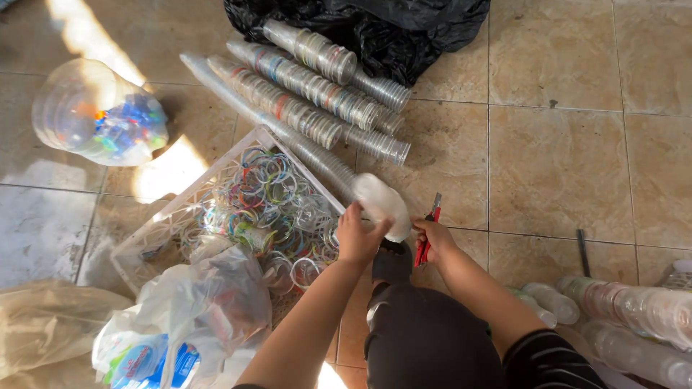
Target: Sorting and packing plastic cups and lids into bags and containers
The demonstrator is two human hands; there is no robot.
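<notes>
Left hand (pixel 358 236) closed around the near end of a long stack of clear plastic cups (pixel 380 205); right hand (pixel 432 238) closed on red-handled cutters (pixel 428 230). Beyond: white basket (pixel 189 193) of coloured rings, further cup stacks (pixel 310 90), black bag (pixel 375 29) on the tiled floor.

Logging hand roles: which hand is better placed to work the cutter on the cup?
Right, probably. The right hand already has the red cutter in its grip, beside the cup. The left hand is on the cup's near end, steadying it, and holds no tool.
</notes>
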